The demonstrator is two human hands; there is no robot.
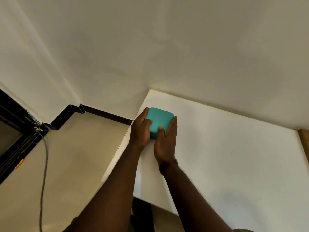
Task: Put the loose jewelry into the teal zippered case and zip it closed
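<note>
Fingers of both hands clasp teal case (pixel 158 122) near far-left corner of white table (pixel 234 156), left hand (pixel 139 131) & right hand (pixel 165 143) cupping its sides w/ thumbs on lid, covering zipper; dark wristband (pixel 163 167) on right.

Case (pixel 158 121): zipper and near sides hidden by both hands' grip. Contents not visible. Worktop (pixel 225 148) cut off at right edge. Cable (pixel 43 164) cut off at bottom.

head cam | looks forward-down over white table (pixel 225 156) | arm's reach
</note>
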